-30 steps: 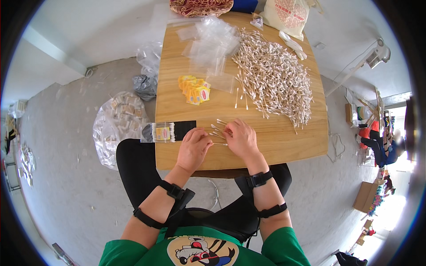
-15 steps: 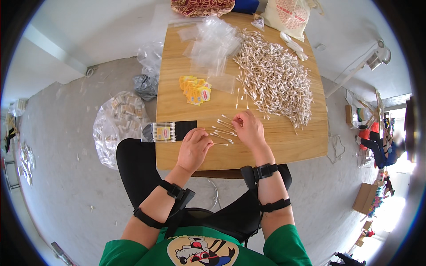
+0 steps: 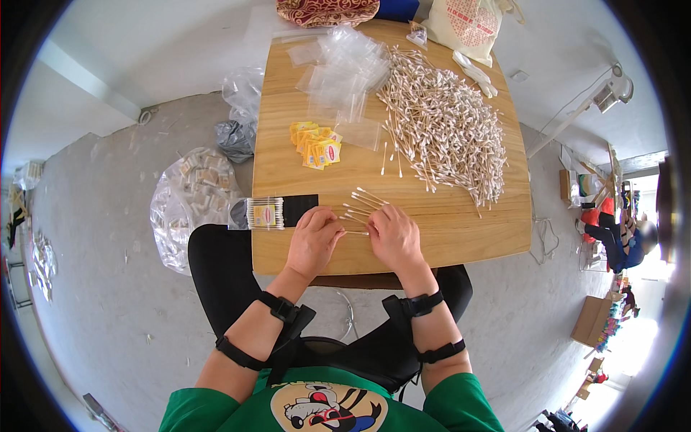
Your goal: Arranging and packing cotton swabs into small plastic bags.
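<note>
Watching from far through the head camera, I take the swab packet (image 3: 258, 214) as my landmark. The left hand (image 3: 309, 239) is right of it with curled fingers; I cannot tell if the fingertips are apart or closed on a swab. The right hand (image 3: 395, 235) is farther right of the packet, over the loose swabs (image 3: 371, 194), and its grip is also hidden from me. These swabs lie right of the packet, fanned unevenly. The big swab heap (image 3: 450, 122) is beyond the packet and to its right. I judge 2 risks: the thin sticks could roll or cross if fingers press unevenly, and the packet, reaching past the table (image 3: 461, 230) edge, could slip off if the left arm bumps it.
</note>
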`<act>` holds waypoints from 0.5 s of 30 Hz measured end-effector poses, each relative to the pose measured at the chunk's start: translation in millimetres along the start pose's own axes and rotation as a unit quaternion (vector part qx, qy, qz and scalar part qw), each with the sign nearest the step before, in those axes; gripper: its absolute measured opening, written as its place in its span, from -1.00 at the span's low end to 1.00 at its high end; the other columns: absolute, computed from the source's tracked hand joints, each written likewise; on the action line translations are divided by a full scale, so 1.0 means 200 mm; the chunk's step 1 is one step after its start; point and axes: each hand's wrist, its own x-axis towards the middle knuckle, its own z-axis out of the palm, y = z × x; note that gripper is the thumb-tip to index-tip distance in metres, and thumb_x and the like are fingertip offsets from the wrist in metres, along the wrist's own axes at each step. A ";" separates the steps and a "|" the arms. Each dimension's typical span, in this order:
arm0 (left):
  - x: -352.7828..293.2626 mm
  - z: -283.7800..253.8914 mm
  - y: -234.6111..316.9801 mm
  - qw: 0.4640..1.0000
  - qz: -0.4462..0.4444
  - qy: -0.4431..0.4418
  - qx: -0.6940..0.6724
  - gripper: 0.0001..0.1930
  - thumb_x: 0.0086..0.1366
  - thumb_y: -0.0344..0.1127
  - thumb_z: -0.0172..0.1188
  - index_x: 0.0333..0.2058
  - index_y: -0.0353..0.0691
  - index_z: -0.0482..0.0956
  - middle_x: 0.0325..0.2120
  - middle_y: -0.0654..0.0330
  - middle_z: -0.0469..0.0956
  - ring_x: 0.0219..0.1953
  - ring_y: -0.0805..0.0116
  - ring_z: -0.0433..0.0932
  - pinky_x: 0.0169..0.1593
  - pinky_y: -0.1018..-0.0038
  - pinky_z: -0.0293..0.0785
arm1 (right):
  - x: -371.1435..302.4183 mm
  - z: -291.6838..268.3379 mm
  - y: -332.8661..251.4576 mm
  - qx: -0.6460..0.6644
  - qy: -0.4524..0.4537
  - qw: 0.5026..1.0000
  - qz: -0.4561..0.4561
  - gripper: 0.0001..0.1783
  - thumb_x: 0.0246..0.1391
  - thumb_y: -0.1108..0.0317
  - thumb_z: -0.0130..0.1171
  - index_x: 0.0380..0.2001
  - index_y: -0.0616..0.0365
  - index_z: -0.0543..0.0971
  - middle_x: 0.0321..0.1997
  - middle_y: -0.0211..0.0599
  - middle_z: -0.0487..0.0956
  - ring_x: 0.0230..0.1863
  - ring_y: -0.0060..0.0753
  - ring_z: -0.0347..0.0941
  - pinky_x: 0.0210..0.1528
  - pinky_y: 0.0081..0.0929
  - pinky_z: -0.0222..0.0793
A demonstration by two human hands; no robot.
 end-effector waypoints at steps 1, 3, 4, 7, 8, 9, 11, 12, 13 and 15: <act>0.00 0.00 0.00 1.000 0.001 -0.002 -0.001 -0.86 0.09 -0.36 0.40 -0.36 -0.19 0.65 -0.23 0.18 0.52 0.04 0.11 0.50 0.10 0.21 0.46 | -0.01 0.01 0.00 0.000 0.000 1.000 0.000 -0.89 -0.04 0.39 0.31 -0.43 0.04 0.56 -0.36 -0.31 0.50 -0.24 -0.16 0.54 -0.26 -0.22 0.51; 0.00 0.00 0.00 1.000 0.002 -0.003 -0.003 -0.86 0.09 -0.37 0.40 -0.36 -0.19 0.65 -0.22 0.18 0.52 0.05 0.10 0.50 0.10 0.20 0.46 | -0.04 0.03 -0.01 -0.002 -0.003 1.000 -0.008 -0.87 -0.03 0.37 0.31 -0.41 0.07 0.54 -0.32 -0.31 0.52 -0.25 -0.13 0.53 -0.27 -0.19 0.50; 0.00 -0.01 0.00 1.000 0.003 -0.005 0.000 -0.86 0.09 -0.37 0.40 -0.36 -0.20 0.65 -0.22 0.18 0.52 0.05 0.10 0.50 0.11 0.20 0.46 | -0.06 0.03 -0.01 -0.003 -0.003 1.000 -0.008 -0.87 -0.03 0.37 0.31 -0.41 0.07 0.54 -0.32 -0.31 0.52 -0.25 -0.13 0.53 -0.27 -0.19 0.50; 0.00 -0.01 0.00 1.000 0.002 -0.007 0.003 -0.86 0.09 -0.38 0.39 -0.36 -0.20 0.65 -0.21 0.18 0.51 0.06 0.09 0.50 0.11 0.20 0.46 | -0.08 0.03 0.00 0.072 0.013 0.997 0.035 -0.87 -0.02 0.40 0.32 -0.39 0.08 0.55 -0.28 -0.28 0.53 -0.22 -0.09 0.52 -0.22 -0.16 0.48; -0.01 -0.01 0.00 1.000 -0.001 -0.007 0.001 -0.86 0.09 -0.38 0.39 -0.36 -0.20 0.65 -0.21 0.17 0.51 0.06 0.09 0.50 0.11 0.20 0.46 | -0.07 0.01 0.01 0.061 0.059 0.995 0.046 -0.85 -0.03 0.42 0.32 -0.35 0.09 0.56 -0.27 -0.26 0.54 -0.20 -0.06 0.52 -0.19 -0.15 0.47; -0.01 -0.01 0.00 1.000 -0.001 -0.007 0.001 -0.86 0.09 -0.38 0.39 -0.36 -0.20 0.65 -0.21 0.17 0.51 0.06 0.09 0.50 0.11 0.20 0.46 | -0.06 0.00 0.03 0.050 0.104 0.992 0.057 -0.81 -0.03 0.44 0.33 -0.30 0.10 0.58 -0.26 -0.23 0.54 -0.17 -0.04 0.52 -0.16 -0.14 0.46; 0.00 -0.01 -0.01 1.000 -0.007 -0.013 -0.003 -0.86 0.10 -0.38 0.39 -0.35 -0.21 0.64 -0.20 0.17 0.51 0.06 0.09 0.50 0.11 0.20 0.46 | -0.03 0.02 0.09 0.063 0.107 0.989 0.081 -0.77 -0.04 0.45 0.33 -0.24 0.09 0.59 -0.25 -0.22 0.55 -0.15 -0.02 0.51 -0.13 -0.15 0.46; 0.00 0.00 0.00 1.000 -0.006 -0.014 -0.005 -0.86 0.10 -0.38 0.39 -0.35 -0.21 0.64 -0.20 0.17 0.51 0.06 0.09 0.50 0.11 0.20 0.46 | -0.01 0.03 0.12 0.075 0.109 0.986 0.105 -0.71 -0.04 0.47 0.34 -0.19 0.09 0.60 -0.25 -0.20 0.55 -0.13 -0.01 0.51 -0.11 -0.15 0.45; 0.00 0.00 0.00 1.000 -0.004 -0.012 -0.007 -0.87 0.10 -0.39 0.39 -0.36 -0.21 0.64 -0.20 0.17 0.51 0.06 0.08 0.50 0.11 0.19 0.46 | 0.00 0.03 0.15 0.080 0.113 0.985 0.103 -0.73 -0.04 0.46 0.34 -0.20 0.11 0.62 -0.25 -0.21 0.56 -0.13 -0.02 0.51 -0.11 -0.16 0.46; 0.00 0.00 -0.01 1.000 -0.005 -0.010 -0.005 -0.87 0.10 -0.39 0.39 -0.37 -0.21 0.64 -0.20 0.17 0.52 0.06 0.08 0.50 0.11 0.19 0.46 | 0.05 0.03 0.17 0.096 0.089 0.987 0.095 -0.79 -0.03 0.46 0.33 -0.25 0.12 0.63 -0.27 -0.22 0.56 -0.14 -0.03 0.51 -0.11 -0.16 0.46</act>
